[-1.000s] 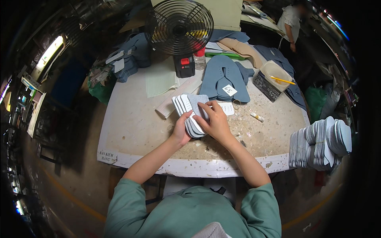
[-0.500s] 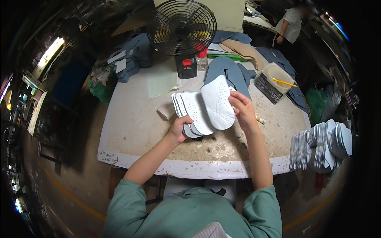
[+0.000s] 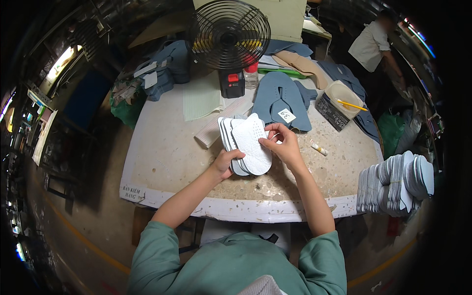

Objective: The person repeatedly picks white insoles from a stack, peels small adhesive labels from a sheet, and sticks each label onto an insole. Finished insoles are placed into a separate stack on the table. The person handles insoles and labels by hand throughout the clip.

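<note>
Several white perforated shoe insoles (image 3: 250, 147) are held fanned in a small stack over the near middle of the table. My left hand (image 3: 226, 163) is closed round their left side, its thumb lying across the front. At the right edge of the front insole, my right hand (image 3: 284, 146) is closed with thumb and fingers pinched together; its fingertips partly hide that edge. Just beyond the stack lie blue-grey shoe-shaped pieces (image 3: 276, 88) with a white paper tag (image 3: 286, 116) on them.
A black fan (image 3: 228, 37) stands at the back of the table (image 3: 167, 167), beside a red-capped bottle (image 3: 250, 78). On the right are a plastic tub (image 3: 339, 93) with a yellow pencil and a bundled pile of insoles (image 3: 393, 184). Another person (image 3: 368, 46) is at the far right.
My right hand has brought the lifted front insole down and left against the stack. The paper tag behind now shows. The other person has shifted right and bent over.
</note>
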Demonstrator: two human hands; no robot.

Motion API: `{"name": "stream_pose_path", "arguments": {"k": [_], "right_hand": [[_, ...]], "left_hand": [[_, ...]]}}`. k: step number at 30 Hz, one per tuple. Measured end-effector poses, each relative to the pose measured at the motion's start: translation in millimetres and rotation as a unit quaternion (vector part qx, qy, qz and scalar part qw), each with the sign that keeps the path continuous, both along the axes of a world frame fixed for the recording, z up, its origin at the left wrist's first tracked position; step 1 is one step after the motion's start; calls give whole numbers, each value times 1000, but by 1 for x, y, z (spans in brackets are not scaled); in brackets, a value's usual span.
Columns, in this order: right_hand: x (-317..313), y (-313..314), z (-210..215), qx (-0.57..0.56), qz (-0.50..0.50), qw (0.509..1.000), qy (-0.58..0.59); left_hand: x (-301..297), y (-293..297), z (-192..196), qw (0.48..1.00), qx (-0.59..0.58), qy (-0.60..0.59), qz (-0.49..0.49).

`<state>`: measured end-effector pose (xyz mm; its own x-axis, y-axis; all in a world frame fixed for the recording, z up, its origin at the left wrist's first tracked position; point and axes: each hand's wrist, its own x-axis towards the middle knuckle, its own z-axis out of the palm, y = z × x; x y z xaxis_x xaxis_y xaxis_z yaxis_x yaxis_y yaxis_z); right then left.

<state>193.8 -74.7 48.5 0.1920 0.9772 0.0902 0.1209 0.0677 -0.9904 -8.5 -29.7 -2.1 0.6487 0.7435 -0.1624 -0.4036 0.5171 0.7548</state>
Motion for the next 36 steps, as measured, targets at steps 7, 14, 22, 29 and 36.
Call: {"name": "stream_pose_path", "arguments": {"k": [7,14,22,29,36], "right_hand": [[2,-3,9,-1,50,999,-11],[13,8,-3,-10,12,983,185],[-8,-1,-9,93,-64,966,-233],[-29,-17,13,154,21,945,-288],[-3,-7,6,150,-56,951,-265]], "left_hand": [[3,-5,7,999,-34,-27,-2],[-10,15,44,982,-52,-150,102],[-20,25,46,976,-45,-106,185],[10,-7,16,991,-96,-43,77],[4,1,11,994,-81,-59,38]]}}
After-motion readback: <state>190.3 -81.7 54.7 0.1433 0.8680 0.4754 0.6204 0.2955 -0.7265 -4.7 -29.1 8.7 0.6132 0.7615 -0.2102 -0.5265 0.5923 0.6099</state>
